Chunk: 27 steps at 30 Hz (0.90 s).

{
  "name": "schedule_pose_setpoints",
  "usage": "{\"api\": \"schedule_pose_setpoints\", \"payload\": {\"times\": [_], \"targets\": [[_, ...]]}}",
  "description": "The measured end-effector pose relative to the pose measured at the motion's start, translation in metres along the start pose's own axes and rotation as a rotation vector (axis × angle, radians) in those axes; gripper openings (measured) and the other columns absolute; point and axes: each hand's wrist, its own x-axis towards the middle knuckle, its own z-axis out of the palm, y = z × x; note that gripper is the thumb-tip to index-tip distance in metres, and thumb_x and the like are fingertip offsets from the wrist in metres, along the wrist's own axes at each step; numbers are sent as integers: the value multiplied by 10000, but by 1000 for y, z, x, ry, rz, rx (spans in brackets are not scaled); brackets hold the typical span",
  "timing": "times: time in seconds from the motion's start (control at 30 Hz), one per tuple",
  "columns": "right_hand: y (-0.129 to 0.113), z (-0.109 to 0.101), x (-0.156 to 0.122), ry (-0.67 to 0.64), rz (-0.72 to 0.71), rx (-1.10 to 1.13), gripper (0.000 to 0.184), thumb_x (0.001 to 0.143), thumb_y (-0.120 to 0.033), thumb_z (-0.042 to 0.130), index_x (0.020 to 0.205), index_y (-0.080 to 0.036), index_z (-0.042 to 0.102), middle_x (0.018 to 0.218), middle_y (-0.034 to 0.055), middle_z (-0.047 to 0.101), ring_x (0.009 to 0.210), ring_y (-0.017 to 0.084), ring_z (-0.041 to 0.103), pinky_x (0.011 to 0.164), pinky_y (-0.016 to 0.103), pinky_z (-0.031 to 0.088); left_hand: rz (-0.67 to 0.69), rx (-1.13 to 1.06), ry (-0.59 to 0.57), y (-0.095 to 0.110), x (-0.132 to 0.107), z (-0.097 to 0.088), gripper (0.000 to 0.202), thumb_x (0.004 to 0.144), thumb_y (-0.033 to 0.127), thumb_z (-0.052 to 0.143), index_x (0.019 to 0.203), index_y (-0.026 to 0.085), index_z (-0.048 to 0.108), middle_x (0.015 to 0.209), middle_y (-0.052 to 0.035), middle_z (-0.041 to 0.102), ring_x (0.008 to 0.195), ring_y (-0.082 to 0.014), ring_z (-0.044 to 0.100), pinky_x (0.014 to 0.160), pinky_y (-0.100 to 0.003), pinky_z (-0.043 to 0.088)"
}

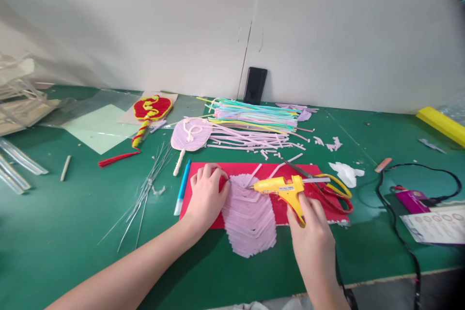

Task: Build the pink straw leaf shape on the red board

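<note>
Gripping a yellow glue gun (279, 186) by the handle in the right hand (312, 232), aiming the nozzle left over the upper part of a lilac strip piece (250, 225). Resting the left hand (207, 196), fingers curled, by the upper left edge of that same piece; honestly can't tell if pinching anything there. Can see the lilac strip piece lying partly on a red sheet (281, 213), sticking out past the near edge onto the green surface (87, 213). Also seeing scissors (297, 168) on the right side of the sheet, plus a blue marker (183, 184) along the left edge. Further back, spotting a lilac fan (191, 134) beside piled pastel pipe cleaners (254, 116), and a black phone (255, 85) leaning against the wall (327, 34).
</note>
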Motion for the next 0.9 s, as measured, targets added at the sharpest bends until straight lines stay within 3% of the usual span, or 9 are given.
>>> {"api": "schedule_pose_setpoints", "payload": {"times": [0.9], "targets": [[6,9,8,-9,106,74,352,934,-290,423,1229,-143,548,1000,138,621,875,248,624,693,332,503,-11,-8,-4,2,0,-2,64,851,213,497,860,237,555,1059,-44,536,1025,-249,490,891,-453,385]]}}
